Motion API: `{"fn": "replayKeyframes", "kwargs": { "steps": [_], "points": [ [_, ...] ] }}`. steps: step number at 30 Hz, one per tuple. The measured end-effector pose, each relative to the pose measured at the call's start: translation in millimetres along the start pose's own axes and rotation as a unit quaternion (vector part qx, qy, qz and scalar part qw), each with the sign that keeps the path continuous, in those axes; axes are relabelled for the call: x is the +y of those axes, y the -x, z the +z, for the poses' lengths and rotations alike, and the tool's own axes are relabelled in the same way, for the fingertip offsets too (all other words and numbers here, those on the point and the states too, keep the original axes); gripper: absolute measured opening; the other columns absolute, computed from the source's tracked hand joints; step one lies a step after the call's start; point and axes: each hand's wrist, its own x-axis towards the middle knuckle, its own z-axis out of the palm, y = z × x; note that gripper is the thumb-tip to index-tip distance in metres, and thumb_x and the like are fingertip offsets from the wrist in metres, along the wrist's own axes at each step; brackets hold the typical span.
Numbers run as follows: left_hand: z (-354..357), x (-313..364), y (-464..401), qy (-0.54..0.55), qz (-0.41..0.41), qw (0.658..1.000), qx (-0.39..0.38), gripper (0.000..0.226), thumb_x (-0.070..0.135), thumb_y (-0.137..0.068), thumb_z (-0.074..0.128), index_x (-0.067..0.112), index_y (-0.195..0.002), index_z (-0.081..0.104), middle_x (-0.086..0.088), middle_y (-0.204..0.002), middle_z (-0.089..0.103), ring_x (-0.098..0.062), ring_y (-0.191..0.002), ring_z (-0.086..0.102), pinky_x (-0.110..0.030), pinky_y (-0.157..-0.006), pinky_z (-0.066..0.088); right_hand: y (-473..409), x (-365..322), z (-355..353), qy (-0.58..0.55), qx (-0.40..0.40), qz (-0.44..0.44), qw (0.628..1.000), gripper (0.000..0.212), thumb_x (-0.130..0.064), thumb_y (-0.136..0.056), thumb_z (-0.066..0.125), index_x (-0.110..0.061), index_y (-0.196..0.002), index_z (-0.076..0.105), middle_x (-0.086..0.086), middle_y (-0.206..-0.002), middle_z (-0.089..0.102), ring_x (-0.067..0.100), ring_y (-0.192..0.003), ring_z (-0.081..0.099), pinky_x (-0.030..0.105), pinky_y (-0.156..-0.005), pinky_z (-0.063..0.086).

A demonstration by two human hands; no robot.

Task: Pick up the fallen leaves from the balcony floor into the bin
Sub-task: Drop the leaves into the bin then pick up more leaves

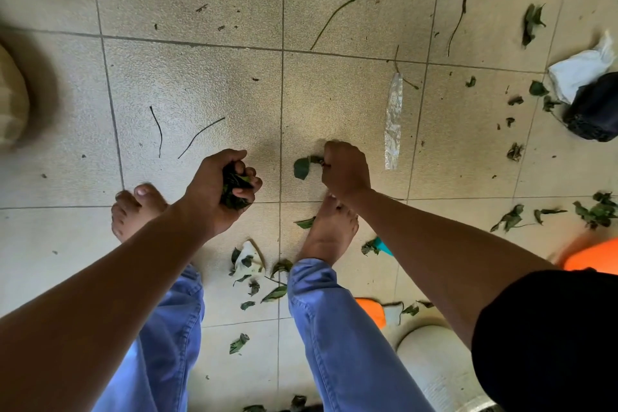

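Head view: you look straight down at your own bare feet and blue trouser legs on a balcony floor (200, 84) of pale, speckled square tiles with dark grout lines. No brand, label or writing can be read anywhere.

Your left hand (220, 187) is clenched around a wad of leaves (234, 191), dark green showing between the curled fingers. Your right hand (346, 169) is curled too, pinching a single green leaf (302, 167) by its end, so the leaf hangs just beside the knuckles, between your two hands.

More fallen leaves lie scattered: a cluster between your feet (264, 281), some around a scrap of white paper (249, 259), and many more (598, 211) along the right side, well apart from both hands. Thin twigs (331, 22) lie on the tiles farther ahead. A strip of clear plastic (393, 121) lies just beyond your right hand.

At the right edge sit a dark bundle (593, 111) with a white rag (578, 72), and an orange object (595, 256). A white rounded container (438, 368) stands at lower right; whether it is the bin you cannot tell.
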Motion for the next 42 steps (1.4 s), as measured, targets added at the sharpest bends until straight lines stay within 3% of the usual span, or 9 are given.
{"fn": "replayKeyframes", "kwargs": {
  "steps": [4, 9, 16, 22, 27, 30, 33, 36, 42],
  "points": [
    [-4.6, -2.2, 0.8, 0.006, 0.002, 1.0, -0.005, 0.036, 0.022, -0.095, 0.057, 0.014, -0.063, 0.044, 0.0, -0.07, 0.046, -0.012, -0.066, 0.048, -0.013, -0.038, 0.029, 0.3, 1.7, -1.2, -0.059, 0.013, 0.064, 0.996, 0.018, -0.003, -0.076, 0.066, -0.015, -0.08, 0.054, 0.006, -0.079, 0.065, 0.027, -0.076, 0.06, 0.031, -0.059, 0.031],
    [-7.8, -5.4, 3.7, 0.013, 0.0, 1.0, -0.007, 0.038, 0.021, -0.096, 0.057, 0.014, -0.06, 0.046, 0.0, -0.069, 0.045, -0.012, -0.066, 0.048, -0.013, -0.038, 0.029, 13.6, 0.2, -5.1, -0.193, 0.053, 0.105, 0.974, 0.023, 0.001, -0.068, 0.067, -0.018, -0.072, 0.055, -0.007, -0.067, 0.063, 0.015, -0.066, 0.061, 0.039, -0.062, 0.052],
    [-12.3, -8.8, 6.5, 0.021, 0.002, 1.0, -0.006, 0.039, 0.021, -0.095, 0.057, 0.014, -0.059, 0.046, 0.0, -0.068, 0.045, -0.012, -0.065, 0.047, -0.013, -0.037, 0.028, 33.7, -14.0, 2.1, -0.255, 0.054, 0.064, 0.963, 0.05, -0.004, -0.068, 0.076, -0.022, -0.108, 0.051, -0.003, -0.072, 0.068, 0.014, -0.07, 0.066, 0.032, -0.066, 0.054],
    [-20.5, -11.8, 8.2, 0.018, 0.003, 1.0, -0.008, 0.039, 0.021, -0.095, 0.057, 0.014, -0.059, 0.046, 0.0, -0.069, 0.045, -0.012, -0.065, 0.047, -0.013, -0.038, 0.028, 30.4, -36.2, 25.7, -0.202, 0.008, 0.001, 0.979, 0.067, -0.003, -0.078, 0.068, -0.031, -0.136, 0.053, -0.005, -0.076, 0.066, 0.017, -0.074, 0.063, 0.032, -0.073, 0.053],
    [-28.2, -11.1, 10.0, 0.017, 0.004, 1.0, -0.007, 0.039, 0.021, -0.095, 0.057, 0.014, -0.059, 0.046, 0.0, -0.068, 0.044, -0.012, -0.063, 0.048, -0.014, -0.037, 0.03, 24.0, -47.7, 45.9, -0.138, -0.021, -0.062, 0.988, 0.061, -0.003, -0.085, 0.065, -0.025, -0.142, 0.055, 0.007, -0.108, 0.066, 0.029, -0.102, 0.06, 0.032, -0.084, 0.046],
    [-31.7, -9.2, 13.3, 0.028, 0.002, 1.0, -0.009, 0.04, 0.021, -0.095, 0.057, 0.014, -0.058, 0.046, 0.0, -0.068, 0.044, -0.012, -0.06, 0.047, -0.014, -0.036, 0.03, 21.7, -50.9, 56.7, -0.113, 0.006, -0.077, 0.991, 0.047, 0.0, -0.082, 0.065, -0.018, -0.126, 0.066, 0.013, -0.108, 0.063, 0.036, -0.1, 0.06, 0.041, -0.082, 0.051],
    [-34.7, -7.0, 18.1, 0.034, 0.003, 0.999, -0.012, 0.039, 0.021, -0.095, 0.056, 0.014, -0.058, 0.046, 0.0, -0.069, 0.044, -0.012, -0.06, 0.047, -0.013, -0.036, 0.03, 14.8, -54.3, 57.9, -0.089, 0.044, -0.077, 0.992, 0.024, 0.003, -0.078, 0.066, -0.011, -0.095, 0.072, 0.013, -0.096, 0.064, 0.035, -0.089, 0.063, 0.034, -0.071, 0.047],
    [-36.9, -4.1, 22.7, 0.036, 0.005, 0.999, -0.012, 0.038, 0.021, -0.094, 0.057, 0.014, -0.059, 0.046, 0.0, -0.07, 0.044, -0.011, -0.061, 0.048, -0.013, -0.037, 0.03, 12.3, -58.9, 52.5, -0.103, 0.039, -0.035, 0.993, 0.014, 0.0, -0.08, 0.066, -0.012, -0.084, 0.074, 0.006, -0.09, 0.069, 0.027, -0.089, 0.065, 0.029, -0.07, 0.042],
    [-32.2, 4.0, 39.1, 0.058, 0.018, 0.998, -0.012, 0.036, 0.021, -0.093, 0.058, 0.014, -0.06, 0.048, 0.001, -0.071, 0.045, -0.012, -0.061, 0.049, -0.014, -0.039, 0.033, 37.6, -98.0, -23.6, -0.413, 0.08, 0.117, 0.9, 0.02, -0.001, -0.077, 0.081, -0.02, -0.079, 0.078, -0.002, -0.076, 0.075, 0.016, -0.071, 0.072, 0.043, -0.075, 0.062]
  ]
}}
